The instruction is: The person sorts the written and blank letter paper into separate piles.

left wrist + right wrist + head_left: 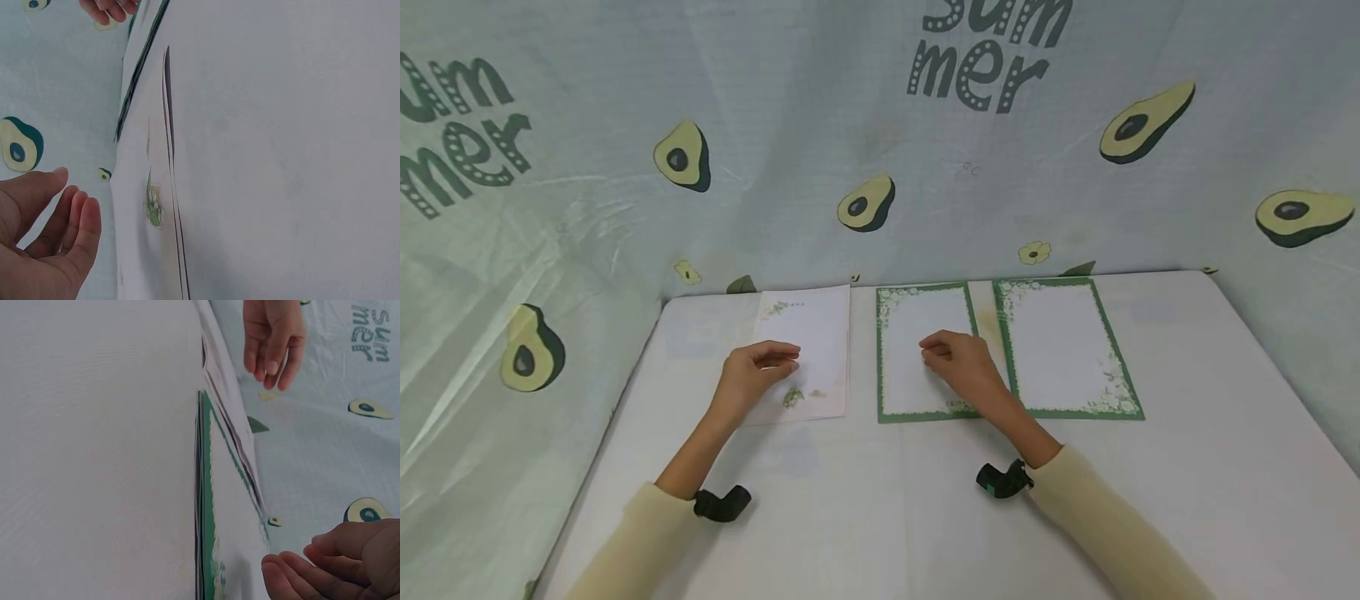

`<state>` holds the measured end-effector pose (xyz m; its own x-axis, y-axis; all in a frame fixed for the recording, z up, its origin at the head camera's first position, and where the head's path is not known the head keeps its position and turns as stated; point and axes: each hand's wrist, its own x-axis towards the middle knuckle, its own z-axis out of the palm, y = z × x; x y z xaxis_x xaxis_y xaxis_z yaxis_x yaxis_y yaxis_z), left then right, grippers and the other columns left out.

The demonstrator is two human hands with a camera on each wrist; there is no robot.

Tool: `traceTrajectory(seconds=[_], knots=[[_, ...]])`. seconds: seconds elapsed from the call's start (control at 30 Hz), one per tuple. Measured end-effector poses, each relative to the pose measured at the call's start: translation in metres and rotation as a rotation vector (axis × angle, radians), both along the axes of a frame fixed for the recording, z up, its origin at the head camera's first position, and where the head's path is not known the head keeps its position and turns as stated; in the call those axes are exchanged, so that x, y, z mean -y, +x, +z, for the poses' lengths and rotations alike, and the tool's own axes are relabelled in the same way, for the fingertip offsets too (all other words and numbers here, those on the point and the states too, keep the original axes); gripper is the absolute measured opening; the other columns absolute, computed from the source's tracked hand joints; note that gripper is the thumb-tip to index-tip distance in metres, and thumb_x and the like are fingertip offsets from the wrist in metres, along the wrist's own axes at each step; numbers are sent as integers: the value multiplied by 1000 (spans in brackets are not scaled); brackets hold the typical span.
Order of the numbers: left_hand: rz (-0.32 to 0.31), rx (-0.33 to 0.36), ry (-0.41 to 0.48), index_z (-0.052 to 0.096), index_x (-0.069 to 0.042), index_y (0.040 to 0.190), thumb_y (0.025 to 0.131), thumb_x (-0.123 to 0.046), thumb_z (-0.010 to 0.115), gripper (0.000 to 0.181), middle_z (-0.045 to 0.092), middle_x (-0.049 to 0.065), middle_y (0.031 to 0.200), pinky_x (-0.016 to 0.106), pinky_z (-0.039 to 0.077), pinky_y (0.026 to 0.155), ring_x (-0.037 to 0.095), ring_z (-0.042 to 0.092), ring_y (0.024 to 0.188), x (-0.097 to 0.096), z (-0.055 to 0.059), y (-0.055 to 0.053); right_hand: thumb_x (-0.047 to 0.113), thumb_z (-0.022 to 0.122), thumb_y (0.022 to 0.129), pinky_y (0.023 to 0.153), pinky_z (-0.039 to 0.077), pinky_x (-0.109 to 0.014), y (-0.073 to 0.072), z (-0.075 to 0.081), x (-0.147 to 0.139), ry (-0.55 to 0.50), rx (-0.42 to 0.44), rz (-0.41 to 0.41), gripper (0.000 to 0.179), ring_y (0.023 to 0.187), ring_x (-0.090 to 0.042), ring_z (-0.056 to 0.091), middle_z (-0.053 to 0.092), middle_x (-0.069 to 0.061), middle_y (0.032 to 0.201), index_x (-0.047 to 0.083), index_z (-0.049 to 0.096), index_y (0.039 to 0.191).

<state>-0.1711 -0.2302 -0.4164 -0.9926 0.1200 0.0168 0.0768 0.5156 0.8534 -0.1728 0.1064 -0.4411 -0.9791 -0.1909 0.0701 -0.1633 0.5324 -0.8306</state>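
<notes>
The left hand (760,371), fingers loosely bent, hovers over white, leaf-printed rectangular paper sheets (822,350) on a white table (865,508); the right hand (958,365), likewise relaxed, hovers over a green-bordered white paper stack (904,367).

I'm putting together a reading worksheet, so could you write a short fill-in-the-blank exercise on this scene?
1. The middle paper and the right paper both have borders coloured ____.
2. In the head view, the right hand appears mostly over the ____ paper.
3. Above the left paper, the left hand holds ____.
4. Besides avocados, the backdrop bears the large printed word "____".

Missing words: green; middle; nothing; summer.
</notes>
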Motion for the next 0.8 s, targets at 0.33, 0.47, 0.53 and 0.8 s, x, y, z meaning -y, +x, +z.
traceTrajectory(seconds=[0.33, 0.47, 0.53, 0.8], knots=[[-32, 14, 47, 71, 4, 119, 93, -4, 74, 28, 73, 21, 115, 11, 54, 78, 31, 70, 104, -14, -2, 6, 13, 66, 100, 84, 61, -41, 18, 0, -27, 47, -22, -23, 23, 102, -29, 71, 75, -12, 109, 1, 72, 119], [-43, 13, 55, 70, 5, 120, 93, -4, 73, 28, 72, 21, 116, 13, 55, 80, 31, 70, 105, -18, -3, 7, 12, 65, 100, 82, 61, -42, 21, 6, -38, 68, -41, -38, 22, 101, -29, 72, 75, -12, 108, 1, 72, 119], [-49, 7, 56, 70, 6, 120, 93, -4, 73, 29, 72, 21, 116, 12, 55, 80, 30, 70, 105, -21, -3, 8, 12, 65, 100, 82, 61, -43, 23, 8, -43, 79, -59, -40, 23, 101, -30, 72, 75, -13, 108, 1, 72, 119], [-64, 3, 87, 70, 5, 120, 94, -4, 72, 28, 73, 19, 115, 13, 54, 79, 32, 69, 106, -33, -5, 8, 10, 64, 101, 81, 61, -46, 25, 11, -61, 108, -100, -55, 22, 100, -33, 72, 75, -15, 107, 0, 71, 119]])
